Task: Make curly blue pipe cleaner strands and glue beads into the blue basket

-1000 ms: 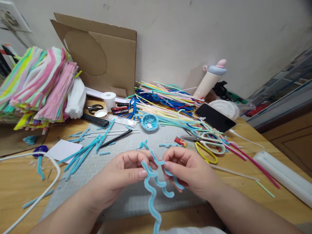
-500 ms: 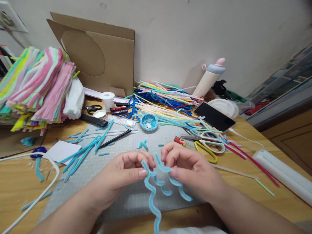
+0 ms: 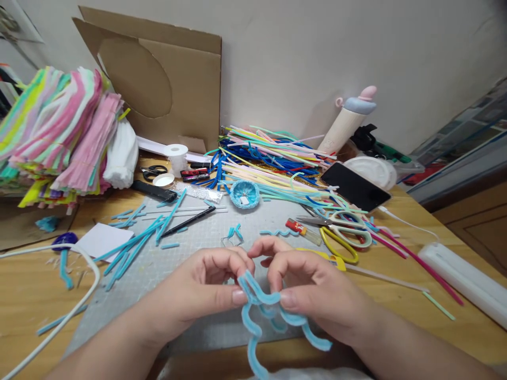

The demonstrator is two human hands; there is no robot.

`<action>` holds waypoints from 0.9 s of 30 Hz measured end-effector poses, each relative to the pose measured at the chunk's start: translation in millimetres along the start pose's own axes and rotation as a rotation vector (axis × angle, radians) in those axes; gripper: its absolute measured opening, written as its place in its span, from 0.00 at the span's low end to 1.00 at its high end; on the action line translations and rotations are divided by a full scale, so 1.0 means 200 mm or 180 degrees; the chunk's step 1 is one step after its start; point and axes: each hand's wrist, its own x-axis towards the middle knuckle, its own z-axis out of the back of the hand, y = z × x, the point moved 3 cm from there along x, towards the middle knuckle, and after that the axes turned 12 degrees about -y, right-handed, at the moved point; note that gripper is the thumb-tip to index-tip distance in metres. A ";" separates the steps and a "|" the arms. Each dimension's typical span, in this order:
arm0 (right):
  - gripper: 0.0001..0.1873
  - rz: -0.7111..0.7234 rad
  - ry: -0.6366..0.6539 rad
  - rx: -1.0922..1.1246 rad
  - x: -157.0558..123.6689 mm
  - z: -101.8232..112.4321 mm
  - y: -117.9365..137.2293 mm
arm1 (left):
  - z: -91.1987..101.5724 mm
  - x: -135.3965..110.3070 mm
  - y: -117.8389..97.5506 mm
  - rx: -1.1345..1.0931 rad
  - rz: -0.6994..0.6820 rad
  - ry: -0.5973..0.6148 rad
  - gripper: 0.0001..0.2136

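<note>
My left hand (image 3: 216,285) pinches the left strand (image 3: 253,352) and my right hand (image 3: 312,290) pinches the right strand (image 3: 293,319), thumb against fingers, both held up over the near part of the mat (image 3: 158,269). Strands are light blue, fuzzy, bent into waves; upper ends sit together at my left hand, lower ends dangle. More blue waves behind, partly hidden, can't tell how they join.
</note>
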 end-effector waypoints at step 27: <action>0.07 0.0152 -0.0045 -0.0383 0.00 0.00 -0.02 | 0.00 0.00 0.01 0.0066 0.0056 -0.0039 0.08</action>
